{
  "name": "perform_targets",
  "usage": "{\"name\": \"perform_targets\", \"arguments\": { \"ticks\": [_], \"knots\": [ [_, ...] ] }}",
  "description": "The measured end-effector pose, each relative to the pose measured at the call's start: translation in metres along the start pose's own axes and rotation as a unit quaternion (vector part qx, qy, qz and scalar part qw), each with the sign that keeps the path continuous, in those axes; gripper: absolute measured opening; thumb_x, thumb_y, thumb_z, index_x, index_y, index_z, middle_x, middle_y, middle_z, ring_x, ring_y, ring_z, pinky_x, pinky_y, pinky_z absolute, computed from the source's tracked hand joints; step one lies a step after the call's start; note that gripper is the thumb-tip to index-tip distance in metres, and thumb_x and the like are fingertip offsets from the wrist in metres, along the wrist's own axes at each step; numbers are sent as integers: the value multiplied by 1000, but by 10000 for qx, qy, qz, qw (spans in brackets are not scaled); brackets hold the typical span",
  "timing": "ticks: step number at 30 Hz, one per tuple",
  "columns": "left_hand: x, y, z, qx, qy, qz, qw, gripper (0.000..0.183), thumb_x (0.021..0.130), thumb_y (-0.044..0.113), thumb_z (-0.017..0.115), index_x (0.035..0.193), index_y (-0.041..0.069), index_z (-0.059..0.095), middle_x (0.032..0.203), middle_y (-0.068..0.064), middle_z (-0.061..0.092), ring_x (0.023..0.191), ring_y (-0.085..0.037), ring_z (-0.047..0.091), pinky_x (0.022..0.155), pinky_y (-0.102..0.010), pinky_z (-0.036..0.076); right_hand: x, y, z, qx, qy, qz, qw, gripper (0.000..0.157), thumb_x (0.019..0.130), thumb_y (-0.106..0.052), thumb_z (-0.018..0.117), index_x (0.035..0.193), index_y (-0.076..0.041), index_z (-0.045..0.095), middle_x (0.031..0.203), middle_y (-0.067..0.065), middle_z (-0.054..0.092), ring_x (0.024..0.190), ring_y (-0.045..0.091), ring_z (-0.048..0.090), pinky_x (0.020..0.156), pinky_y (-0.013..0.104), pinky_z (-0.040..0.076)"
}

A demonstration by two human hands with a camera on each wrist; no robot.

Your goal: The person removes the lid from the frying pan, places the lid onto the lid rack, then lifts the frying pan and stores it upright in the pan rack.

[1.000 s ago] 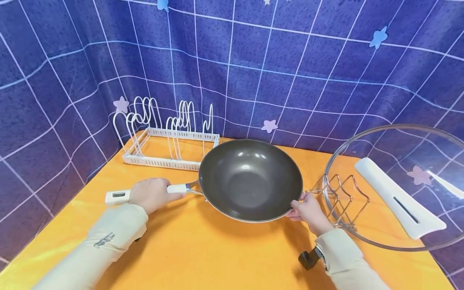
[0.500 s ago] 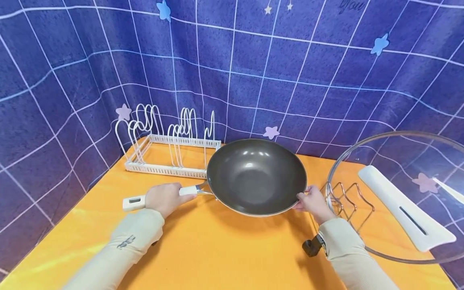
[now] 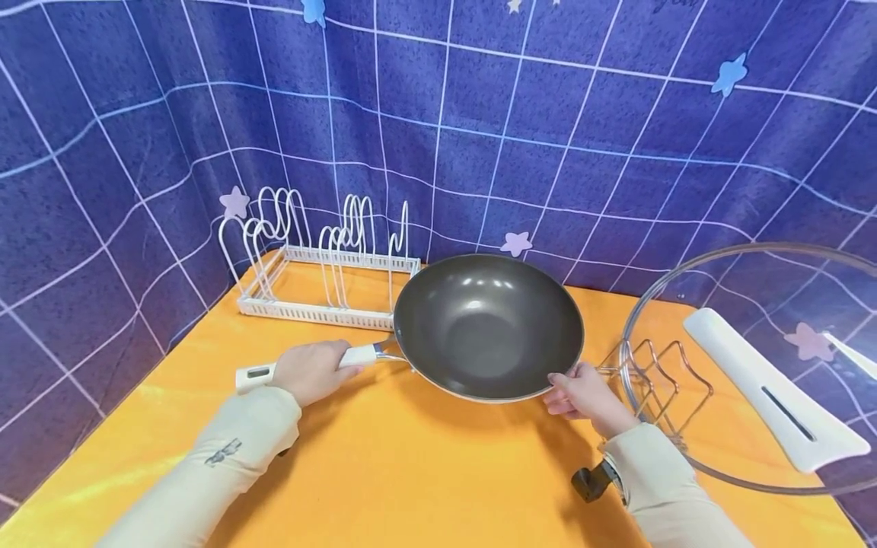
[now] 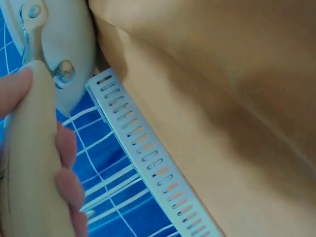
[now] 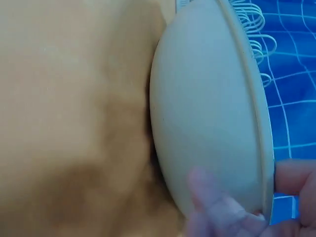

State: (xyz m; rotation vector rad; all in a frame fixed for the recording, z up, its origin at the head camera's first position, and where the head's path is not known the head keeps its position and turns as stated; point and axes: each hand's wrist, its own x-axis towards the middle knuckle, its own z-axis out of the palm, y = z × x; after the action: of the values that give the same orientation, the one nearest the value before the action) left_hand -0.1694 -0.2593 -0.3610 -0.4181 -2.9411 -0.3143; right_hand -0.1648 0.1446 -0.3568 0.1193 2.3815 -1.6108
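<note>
A dark-coated wok (image 3: 483, 335) with a pale outside stands in the middle of the head view, its inside tilted towards the camera. My left hand (image 3: 311, 371) grips its white handle (image 4: 32, 158), fingers wrapped round it and thumb along the top. At the lower right of the wok, my right hand (image 3: 584, 396) pinches the rim, thumb over the edge and fingers under the pale outer wall (image 5: 212, 108). In the right wrist view the wok's underside lies very near the orange cloth; whether it touches is hard to tell.
A white wire rack (image 3: 315, 313) stands behind the handle, close to the wok's left side. At right, a glass lid (image 3: 633, 320) with a long white handle (image 3: 777, 388) stands upright in a copper-coloured wire stand (image 3: 661, 373). A blue gridded curtain (image 3: 479, 137) hangs behind.
The wok and my left hand have moved a little to the right relative to the white rack. Both hands keep their hold. The head view has shifted slightly.
</note>
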Motion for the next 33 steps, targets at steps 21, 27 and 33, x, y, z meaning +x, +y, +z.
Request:
{"name": "perform_targets", "arguments": {
  "ticks": [21, 27, 33],
  "knots": [
    [8, 20, 12, 230, 835, -150, 9961, 32, 83, 35, 74, 78, 10, 55, 61, 0, 51, 50, -18, 46, 43, -36, 38, 36, 1, 2, 1063, 733, -221, 9914, 12, 97, -3, 41, 91, -4, 30, 65, 2, 64, 53, 6, 65, 59, 24, 58],
    [7, 22, 16, 317, 1031, -155, 9940, 31, 82, 34, 74, 77, 9, 56, 60, -2, 53, 49, -20, 48, 44, -37, 39, 38, -6, 8, 658, 950, -329, 9928, 10, 89, 2, 45, 92, 12, 44, 61, 3, 64, 51, 10, 63, 55, 25, 57],
    [12, 30, 23, 155, 756, -479, 9959, 31, 86, 36, 69, 82, 8, 57, 61, -2, 55, 50, -21, 51, 44, -37, 39, 56, -19, -3, 197, 1210, -829, 9890, 10, 88, 2, 42, 80, 6, 47, 57, 6, 63, 46, 8, 61, 53, 27, 57]
  ]
}}
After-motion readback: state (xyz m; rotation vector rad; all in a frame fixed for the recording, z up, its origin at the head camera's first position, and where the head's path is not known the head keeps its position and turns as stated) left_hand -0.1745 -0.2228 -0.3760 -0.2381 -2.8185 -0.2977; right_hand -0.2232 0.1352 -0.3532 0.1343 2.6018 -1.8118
